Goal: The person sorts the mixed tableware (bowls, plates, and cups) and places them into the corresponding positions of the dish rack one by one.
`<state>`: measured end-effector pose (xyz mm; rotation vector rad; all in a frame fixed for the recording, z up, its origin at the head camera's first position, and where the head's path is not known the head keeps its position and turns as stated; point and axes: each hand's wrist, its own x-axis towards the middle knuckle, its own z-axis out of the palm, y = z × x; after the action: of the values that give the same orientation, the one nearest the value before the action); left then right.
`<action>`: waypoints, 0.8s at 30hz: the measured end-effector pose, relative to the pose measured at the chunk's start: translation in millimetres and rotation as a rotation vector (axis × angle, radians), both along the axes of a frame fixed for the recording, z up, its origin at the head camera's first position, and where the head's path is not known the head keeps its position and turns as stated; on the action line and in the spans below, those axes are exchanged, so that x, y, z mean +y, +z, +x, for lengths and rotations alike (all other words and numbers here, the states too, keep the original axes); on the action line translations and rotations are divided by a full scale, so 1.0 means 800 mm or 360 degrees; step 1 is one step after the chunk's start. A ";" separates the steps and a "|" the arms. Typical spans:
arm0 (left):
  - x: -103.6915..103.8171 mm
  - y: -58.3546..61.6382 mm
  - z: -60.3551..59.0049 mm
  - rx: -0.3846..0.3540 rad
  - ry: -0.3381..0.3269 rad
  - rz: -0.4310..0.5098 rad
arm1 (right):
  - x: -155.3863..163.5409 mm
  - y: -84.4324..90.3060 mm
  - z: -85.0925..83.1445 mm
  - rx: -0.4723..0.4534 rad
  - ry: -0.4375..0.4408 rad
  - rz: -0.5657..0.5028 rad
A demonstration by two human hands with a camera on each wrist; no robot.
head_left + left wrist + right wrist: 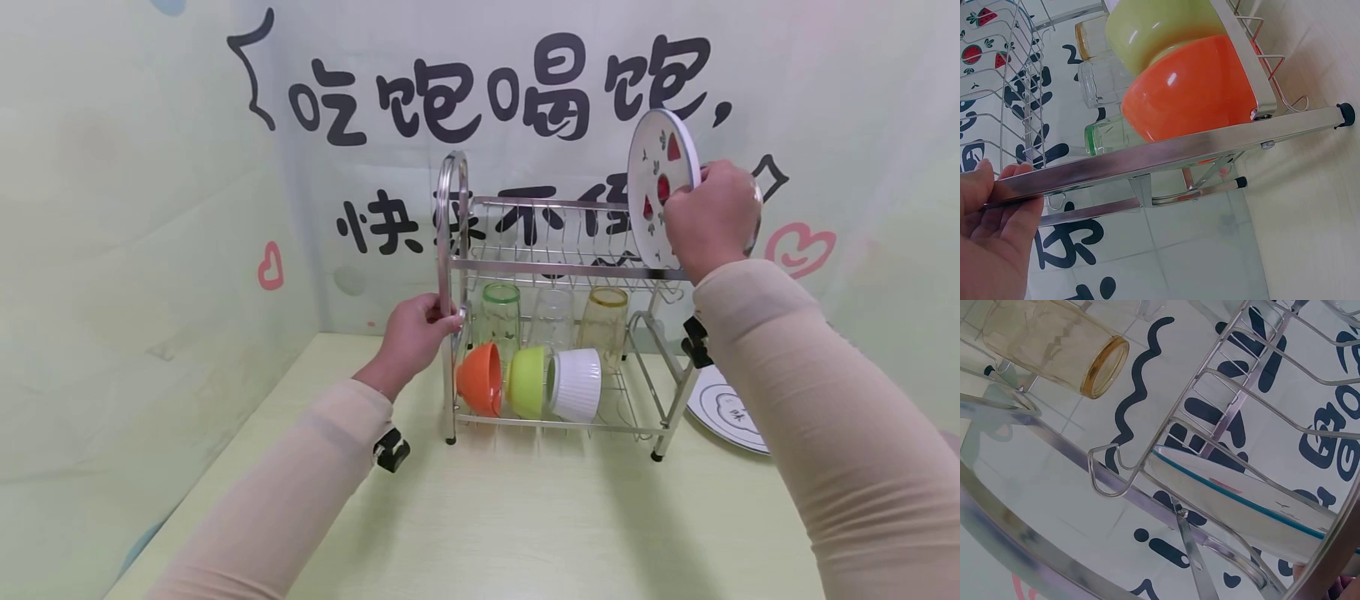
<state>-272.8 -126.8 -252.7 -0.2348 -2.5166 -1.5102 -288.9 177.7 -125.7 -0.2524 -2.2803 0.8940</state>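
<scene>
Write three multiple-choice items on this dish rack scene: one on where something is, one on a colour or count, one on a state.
1. Where does the second plate lie?
A. on the table right of the rack
B. in the rack's upper tier
C. on the bowls

2. How many bowls sit in the lower tier?
A. one
B. three
C. five

3. What is the left hand doing?
A. resting flat on the table
B. gripping the rack's upright post
C. holding a glass

Answers:
1 A, it lies flat on the table beside the rack.
2 B, an orange bowl, a green bowl and a white ribbed bowl lie on their sides.
3 B, its fingers wrap the post, while the right hand holds a strawberry-print plate upright at the upper tier.
</scene>
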 end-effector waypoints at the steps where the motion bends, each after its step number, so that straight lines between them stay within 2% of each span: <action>1: 0.000 0.000 0.000 -0.0001 -0.0001 0.0000 | 0.000 0.000 -0.001 -0.0006 -0.0006 -0.0004; 15: -0.001 -0.003 -0.001 0.0017 -0.0010 -0.0038 | 0.001 -0.003 -0.007 -0.0082 0.0025 -0.0131; 24: -0.002 -0.004 0.000 0.0015 -0.0015 -0.0030 | 0.001 -0.005 -0.008 -0.0081 0.0032 -0.0130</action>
<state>-272.8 -128.1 -255.7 -0.2562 -2.5268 -1.4860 -295.7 178.3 -129.3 -0.2919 -2.2996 1.0031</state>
